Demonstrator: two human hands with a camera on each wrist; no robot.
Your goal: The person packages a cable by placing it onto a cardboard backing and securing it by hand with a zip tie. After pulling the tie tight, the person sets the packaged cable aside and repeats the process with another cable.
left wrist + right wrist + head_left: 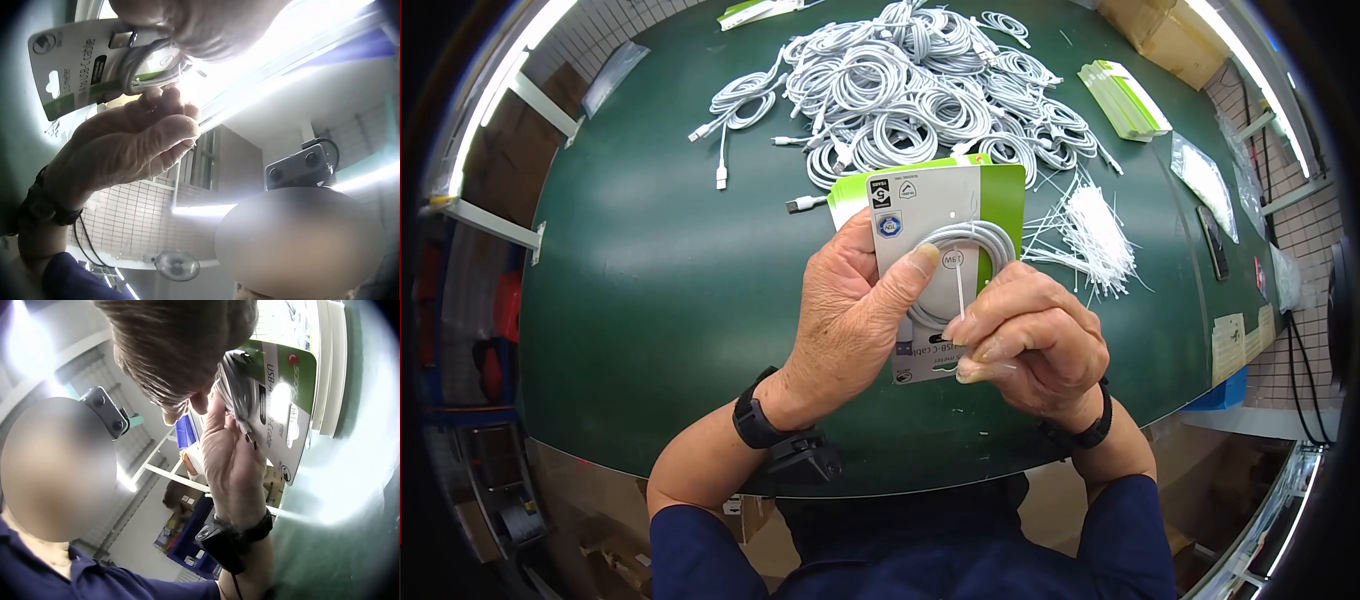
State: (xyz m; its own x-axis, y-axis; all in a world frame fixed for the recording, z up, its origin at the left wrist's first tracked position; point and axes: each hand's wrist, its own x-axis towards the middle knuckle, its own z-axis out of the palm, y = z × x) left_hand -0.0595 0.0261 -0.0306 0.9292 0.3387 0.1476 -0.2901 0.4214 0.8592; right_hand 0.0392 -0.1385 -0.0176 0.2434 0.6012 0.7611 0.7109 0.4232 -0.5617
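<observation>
My left hand [840, 310] grips a white and green packaging card [998, 195] printed for a USB-C cable, thumb across its front. A coiled white USB cable [992, 236] lies against the card under that thumb, its USB-A plug [250, 439] hanging at the card's lower part. A thin white cable tie [961, 288] runs over the coil and the card. Close in front of the card, my right hand [1045, 340] pinches the tie between thumb and fingertips. In the left wrist view the tie [180, 74] stretches from the coil to the right hand's fingertips.
A large heap of coiled white cables [870, 85] covers the far middle of the green table [650, 250]. Loose cable ties [1097, 238] lie to its right. Card stacks stand behind my hands [850, 192] and at the back right [1122, 100]. A phone [1212, 243] and plastic bag [1203, 180] lie right.
</observation>
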